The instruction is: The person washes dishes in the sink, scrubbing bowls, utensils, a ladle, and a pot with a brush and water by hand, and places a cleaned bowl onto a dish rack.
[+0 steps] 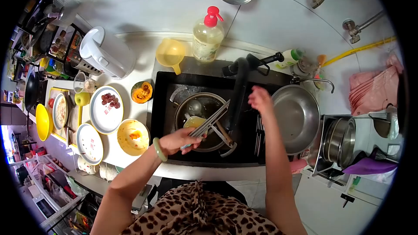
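Observation:
My left hand (pixel 180 141), with a pale green bangle at the wrist, is closed around a bundle of metal chopsticks (pixel 212 119) over the black sink (pixel 163 104). Beneath the bundle sits a steel pot (pixel 179 119) holding utensils, one with a wooden handle (pixel 223 133), and something yellow. My right hand (pixel 260 99) is raised right of the black faucet (pixel 238 91), its fingers partly bent and apart, with nothing visible in them. Below it, more chopsticks (pixel 258 137) lie in the sink's right part.
A large steel pan (pixel 296 119) stands right of the sink. Plates (pixel 96 117), a yellow-stained bowl (pixel 126 146), a cut pumpkin (pixel 142 91) and a white kettle (pixel 113 61) are on the left. Behind the sink are a yellow ladle (pixel 170 53) and a soap bottle (pixel 207 41).

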The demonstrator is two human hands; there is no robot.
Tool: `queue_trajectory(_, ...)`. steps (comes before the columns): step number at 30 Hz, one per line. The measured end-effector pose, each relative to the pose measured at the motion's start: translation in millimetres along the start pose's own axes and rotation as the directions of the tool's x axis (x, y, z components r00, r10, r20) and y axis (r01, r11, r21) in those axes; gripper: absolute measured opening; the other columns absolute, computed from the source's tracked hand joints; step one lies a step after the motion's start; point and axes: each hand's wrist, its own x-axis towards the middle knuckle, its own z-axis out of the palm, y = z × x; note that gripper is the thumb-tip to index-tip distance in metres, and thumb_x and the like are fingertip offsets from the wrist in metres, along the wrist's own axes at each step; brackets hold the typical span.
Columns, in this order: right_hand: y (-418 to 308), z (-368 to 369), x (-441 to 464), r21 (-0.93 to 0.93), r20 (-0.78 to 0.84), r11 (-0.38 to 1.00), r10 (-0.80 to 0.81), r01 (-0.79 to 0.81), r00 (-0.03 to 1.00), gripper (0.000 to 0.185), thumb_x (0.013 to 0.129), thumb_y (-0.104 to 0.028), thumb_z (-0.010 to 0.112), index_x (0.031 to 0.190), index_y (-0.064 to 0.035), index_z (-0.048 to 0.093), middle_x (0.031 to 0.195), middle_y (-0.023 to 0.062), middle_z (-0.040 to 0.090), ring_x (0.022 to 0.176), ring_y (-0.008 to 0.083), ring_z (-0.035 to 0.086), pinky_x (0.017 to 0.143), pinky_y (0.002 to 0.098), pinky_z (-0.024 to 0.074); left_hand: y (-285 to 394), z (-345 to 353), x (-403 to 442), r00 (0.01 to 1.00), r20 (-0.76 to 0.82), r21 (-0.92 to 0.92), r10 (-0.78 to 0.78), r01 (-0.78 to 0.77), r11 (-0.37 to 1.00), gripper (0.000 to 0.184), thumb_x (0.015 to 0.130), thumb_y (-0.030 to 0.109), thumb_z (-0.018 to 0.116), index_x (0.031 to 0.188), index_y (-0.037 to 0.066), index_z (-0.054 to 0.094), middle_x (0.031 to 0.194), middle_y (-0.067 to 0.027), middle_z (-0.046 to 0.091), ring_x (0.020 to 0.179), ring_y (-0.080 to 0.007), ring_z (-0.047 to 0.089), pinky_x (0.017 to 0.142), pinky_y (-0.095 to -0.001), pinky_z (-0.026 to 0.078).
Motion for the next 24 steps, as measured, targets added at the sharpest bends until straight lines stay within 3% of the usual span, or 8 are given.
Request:
queue_trajectory(1, -45.0, 3.7, 3.3, 0.256, -0.069, 0.956, 0.168, -0.145, 0.983, 0.035, 0.089, -0.036, 0.062, 0.110, -0.0085, 0.056, 0.087, 0.0006, 0.058, 0.075, 0.0117, 0.056, 0.068, 0.0285, 0.0480, 12.2, 3.8, 7.1, 1.000, -0.008, 0.057, 0.019, -0.019, 0.998, 0.030, 0.089, 0.020, 0.062, 0.114, 0.005, 0.053, 0.073, 0.0005, 0.050, 0.046, -0.0032, 0.041, 0.040, -0.0162, 0.029)
queue_trajectory(3, -67.2, 2.7, 25.9, 0.517, 0.001, 0.848, 0.133, -0.115, 0.991, 0.029, 0.089, -0.039, 0.061, 0.100, -0.0128, 0.055, 0.074, -0.0013, 0.051, 0.062, 0.0086, 0.048, 0.059, 0.0246, 0.0428, 34.4, 10.2, 20.9, 0.999, 0.037, 0.065, 0.010, -0.012, 0.998, 0.027, 0.089, 0.020, 0.063, 0.109, 0.006, 0.053, 0.072, -0.0003, 0.051, 0.044, -0.0031, 0.041, 0.038, -0.0167, 0.029)
queue_trajectory(6, -69.1, 6.6, 59.4, 0.570, 0.065, 0.793, 0.221, -0.218, 0.973, 0.029, 0.087, -0.041, 0.063, 0.081, -0.0161, 0.049, 0.059, -0.0045, 0.041, 0.047, 0.0073, 0.035, 0.049, 0.0219, 0.0321, 50.6, 14.7, 45.3, 0.996, 0.087, 0.065, 0.020, -0.025, 0.998, 0.022, 0.088, 0.017, 0.063, 0.105, 0.005, 0.053, 0.069, -0.0005, 0.051, 0.044, -0.0039, 0.042, 0.038, -0.0174, 0.030)
queue_trajectory(10, -78.1, 28.7, 69.4, 0.505, -0.074, 0.842, 0.261, -0.189, 0.963, 0.043, 0.084, -0.042, 0.066, 0.063, -0.0197, 0.036, 0.048, -0.0075, 0.025, 0.038, 0.0055, 0.021, 0.040, 0.0235, 0.0185, 59.4, 18.4, 75.4, 0.989, 0.147, -0.033, 0.003, 0.002, 0.999, 0.024, 0.088, 0.013, 0.063, 0.108, 0.002, 0.054, 0.068, -0.0011, 0.052, 0.043, -0.0057, 0.044, 0.037, -0.0180, 0.032)
queue_trajectory(20, -84.8, 33.8, 74.0, 0.389, -0.218, 0.918, 0.171, -0.075, 0.961, 0.039, 0.083, -0.038, 0.070, 0.071, -0.0168, 0.039, 0.051, -0.0076, 0.027, 0.038, 0.0045, 0.021, 0.037, 0.0216, 0.0127, 56.9, 28.1, 79.8, 0.982, 0.187, -0.176, -0.013, 0.046, 0.983, 0.026, 0.088, 0.015, 0.065, 0.109, 0.003, 0.056, 0.065, -0.0003, 0.051, 0.041, -0.0051, 0.044, 0.034, -0.0177, 0.032)
queue_trajectory(23, -83.8, 20.8, 71.0, 0.320, -0.092, 0.937, 0.180, -0.142, 0.979, 0.032, 0.086, -0.039, 0.066, 0.080, -0.0132, 0.047, 0.056, -0.0046, 0.040, 0.042, 0.0061, 0.035, 0.040, 0.0199, 0.0253, 55.5, 31.5, 73.4, 0.980, 0.200, -0.173, 0.009, 0.026, 0.985, 0.027, 0.088, 0.018, 0.065, 0.110, 0.005, 0.055, 0.065, 0.0012, 0.050, 0.042, -0.0044, 0.043, 0.036, -0.0178, 0.031)
queue_trajectory(24, -86.0, 19.9, 64.8, 0.263, -0.124, 0.957, 0.159, -0.122, 0.979, 0.031, 0.087, -0.040, 0.064, 0.084, -0.0120, 0.050, 0.061, -0.0031, 0.045, 0.047, 0.0069, 0.040, 0.044, 0.0202, 0.0302, 54.8, 33.7, 71.4, 0.979, 0.206, -0.166, 0.015, 0.020, 0.986, 0.028, 0.088, 0.019, 0.065, 0.110, 0.006, 0.055, 0.065, 0.0018, 0.049, 0.043, -0.0041, 0.043, 0.037, -0.0178, 0.030)
